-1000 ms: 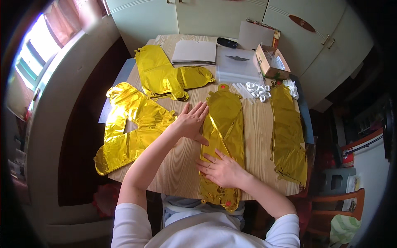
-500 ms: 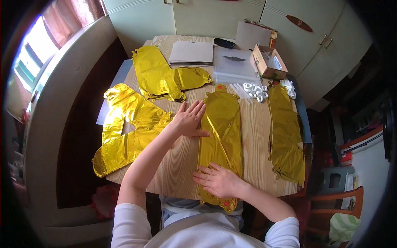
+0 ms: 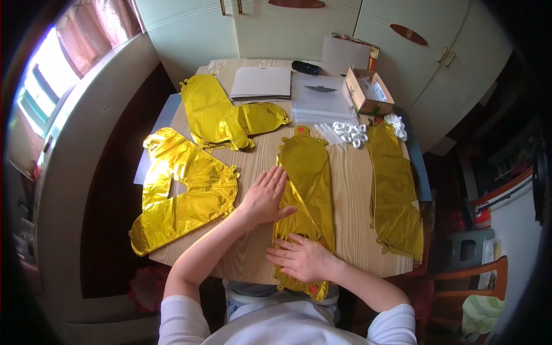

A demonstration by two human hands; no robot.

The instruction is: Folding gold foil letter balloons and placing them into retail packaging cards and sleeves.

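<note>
The long gold foil piece (image 3: 306,164) lies lengthwise on the wooden table (image 3: 353,218), in front of the person, its lower end reaching past the near edge. A red spot shows near each end, and a diagonal fold crosses its middle. The left hand (image 3: 265,196) is spread flat at the foil's left edge, fingertips and thumb on it, grasping nothing. The right hand (image 3: 305,259) lies palm down across the lower part, fingers extended and slightly parted, also without a grasp.

To the left is a gold foil piece with a gap (image 3: 198,207), shining brightly; beyond it lies an L-shaped gold foil piece (image 3: 213,112). A narrower gold foil piece (image 3: 394,190) lies along the right side. Past the long foil's upper end are translucent strips (image 3: 332,137), white rings (image 3: 351,133) and a clear sheet (image 3: 322,103). Toward the back are a stack of pale sheets (image 3: 261,83), a black object (image 3: 306,68) and a cardboard box (image 3: 359,98).

Pale cabinets (image 3: 293,31) stand behind the table, a pink curtain (image 3: 86,37) hangs at the left beside a bright window (image 3: 52,60), and a wooden chair (image 3: 499,282) stands at the lower right.
</note>
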